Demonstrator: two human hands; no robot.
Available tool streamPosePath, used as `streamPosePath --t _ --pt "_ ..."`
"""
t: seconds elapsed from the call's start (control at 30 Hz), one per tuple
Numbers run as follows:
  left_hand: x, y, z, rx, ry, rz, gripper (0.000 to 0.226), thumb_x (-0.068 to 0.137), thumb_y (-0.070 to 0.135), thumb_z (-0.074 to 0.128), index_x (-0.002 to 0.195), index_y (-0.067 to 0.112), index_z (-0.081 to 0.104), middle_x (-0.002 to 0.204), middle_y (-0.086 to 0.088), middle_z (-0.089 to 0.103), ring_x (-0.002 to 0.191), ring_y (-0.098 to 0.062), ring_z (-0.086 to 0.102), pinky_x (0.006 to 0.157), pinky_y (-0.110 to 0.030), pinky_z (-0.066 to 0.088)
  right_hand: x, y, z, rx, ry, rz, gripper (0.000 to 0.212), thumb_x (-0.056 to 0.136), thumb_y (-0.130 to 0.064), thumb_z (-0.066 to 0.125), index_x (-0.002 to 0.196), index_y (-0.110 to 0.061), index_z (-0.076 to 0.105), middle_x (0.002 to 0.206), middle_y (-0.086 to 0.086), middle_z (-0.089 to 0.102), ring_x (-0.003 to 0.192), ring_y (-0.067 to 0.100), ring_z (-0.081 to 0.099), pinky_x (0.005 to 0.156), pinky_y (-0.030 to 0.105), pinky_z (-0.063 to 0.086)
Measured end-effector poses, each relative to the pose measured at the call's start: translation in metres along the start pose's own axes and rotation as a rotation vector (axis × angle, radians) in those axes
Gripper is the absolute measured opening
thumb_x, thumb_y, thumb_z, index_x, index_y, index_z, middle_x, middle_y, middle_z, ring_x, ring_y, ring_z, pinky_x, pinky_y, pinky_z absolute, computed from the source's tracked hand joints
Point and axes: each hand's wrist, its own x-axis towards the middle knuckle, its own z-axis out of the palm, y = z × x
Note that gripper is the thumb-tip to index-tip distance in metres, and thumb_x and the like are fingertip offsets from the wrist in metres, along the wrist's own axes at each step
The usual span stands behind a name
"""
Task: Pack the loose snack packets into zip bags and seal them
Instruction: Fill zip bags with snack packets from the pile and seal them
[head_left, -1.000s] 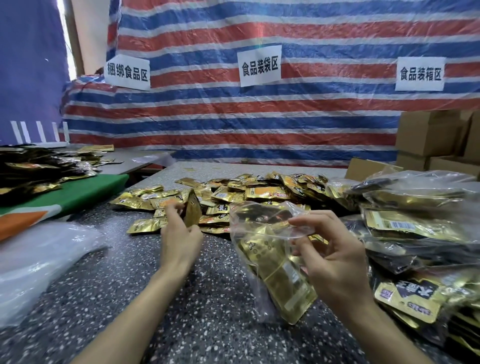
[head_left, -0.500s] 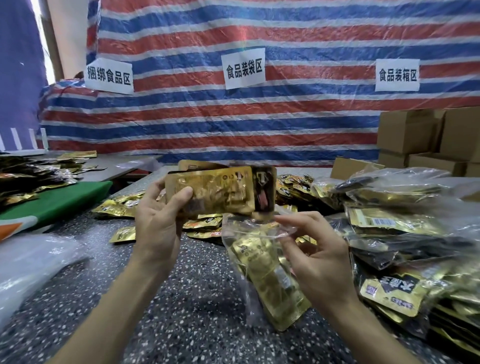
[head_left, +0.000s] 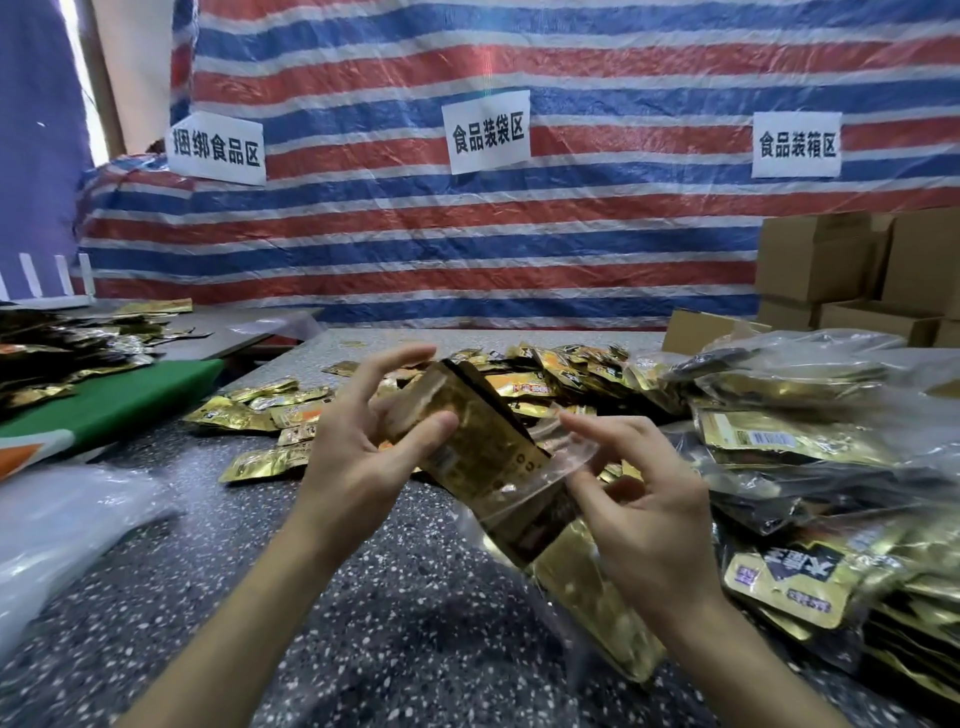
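Speckled table (head_left: 363, 597) strewn with loose packets (head_left: 566, 366); left fingers (head_left: 426, 434) grip one packet (head_left: 483, 447), right fingers (head_left: 597, 427) pinch zip bag (head_left: 582, 592)

The packet (head_left: 470, 441) is motion-blurred, its print unreadable; its lower end seems hidden inside the zip bag (head_left: 587, 592)

A makeshift food-packing workshop: three white paper zone signs (head_left: 488, 130) hang on a red, white and blue striped tarpaulin (head_left: 623, 244). Below it a speckled grey stone desk (head_left: 405, 623) carries heaps of gold foil snack packets (head_left: 249, 413). Brown cardboard boxes (head_left: 815, 260) stack at its right end.
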Motion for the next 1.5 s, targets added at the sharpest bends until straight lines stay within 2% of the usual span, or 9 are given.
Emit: streamPosePath --t 0.2,0.5,0.73,0.87,0.97,1.03,1.17,1.3,1.5 --pt "-0.005 -0.004 0.026 0.115 0.119 -0.036 0.028 0.075 0.025 0.075 0.096 0.019 0.058 0.081 -0.011 0.073 0.069 -0.022 0.073 0.052 -0.026 0.057 -0.007 -0.004 0.010 -0.016 -0.085 -0.098 0.037 0.084 -0.012 0.075 0.121 -0.012 0.071 0.109 -0.004 0.065 0.095 0.015 0.067 0.070 0.029 0.060" --pt "-0.008 -0.001 0.040 -0.025 0.340 -0.177 0.024 0.087 0.031 0.065 0.103 0.014 0.056 0.081 0.005 0.075 0.070 -0.006 0.070 0.054 -0.016 0.052 -0.002 -0.010 0.007 0.081 -0.033 -0.033 0.035 0.081 -0.020 0.078 0.114 -0.012 0.072 0.109 0.000 0.065 0.097 0.010 0.068 0.074 0.024 0.062" --pt "-0.015 -0.009 0.046 -0.035 -0.016 -0.609 0.018 0.091 0.016 0.069 0.103 0.010 0.058 0.089 -0.009 0.077 0.076 -0.027 0.075 0.064 -0.042 0.060 -0.002 -0.013 0.009 0.112 0.047 0.015 0.032 0.082 0.002 0.078 0.108 -0.014 0.071 0.106 0.001 0.066 0.095 0.010 0.070 0.074 0.026 0.062" --pt "-0.011 -0.002 0.039 0.039 -0.005 -0.472 0.016 0.080 0.005 0.078 0.091 0.010 0.068 0.087 -0.009 0.076 0.075 -0.023 0.074 0.061 -0.027 0.056 0.007 -0.017 0.000 0.031 -0.019 0.020 0.057 0.079 0.001 0.068 0.128 -0.026 0.057 0.093 -0.009 0.060 0.074 0.009 0.058 0.057 0.021 0.051" --pt "-0.010 0.002 0.037 0.087 -0.044 -0.359 0.020 0.075 0.008 0.082 0.092 0.014 0.074 0.094 -0.001 0.077 0.086 -0.017 0.073 0.072 -0.028 0.058 0.014 -0.015 -0.010 0.001 0.001 0.173 0.064 0.074 -0.030 0.064 0.138 -0.030 0.051 0.119 -0.007 0.056 0.104 -0.002 0.053 0.084 0.009 0.043" --pt "-0.010 0.004 0.038 0.080 -0.087 -0.294 0.018 0.076 0.018 0.080 0.094 0.020 0.077 0.096 0.002 0.077 0.088 -0.014 0.073 0.071 -0.023 0.057 0.019 -0.011 -0.016 0.119 -0.150 0.346 0.067 0.073 -0.036 0.067 0.139 -0.026 0.055 0.130 -0.005 0.060 0.116 0.006 0.057 0.096 0.026 0.049" --pt "-0.010 0.001 0.040 -0.035 -0.086 -0.218 0.045 0.076 0.058 0.071 0.108 0.026 0.070 0.116 0.005 0.071 0.111 -0.011 0.065 0.092 -0.039 0.053 0.024 -0.003 -0.019 0.313 -0.189 0.450 0.012 0.084 -0.004 0.076 0.091 -0.014 0.078 0.089 0.004 0.077 0.083 0.013 0.072 0.069 0.022 0.056" --pt "-0.013 -0.014 0.033 -0.158 -0.081 -0.217 0.094 0.052 0.068 0.085 0.131 0.031 0.050 0.139 0.010 0.057 0.123 -0.020 0.061 0.096 -0.043 0.052 0.027 0.007 -0.024 0.476 0.024 0.623 0.021 0.087 -0.005 0.072 0.073 -0.019 0.077 0.086 0.008 0.074 0.080 0.021 0.070 0.062 0.034 0.060" --pt "-0.014 -0.032 0.030 0.010 -0.066 -0.273 0.031 0.069 0.025 0.082 0.099 0.018 0.074 0.104 -0.004 0.076 0.098 -0.021 0.073 0.083 -0.028 0.060 0.025 0.010 -0.023 0.497 0.089 0.683 0.026 0.089 -0.013 0.072 0.068 -0.028 0.076 0.082 0.004 0.074 0.080 0.018 0.071 0.057 0.035 0.058"
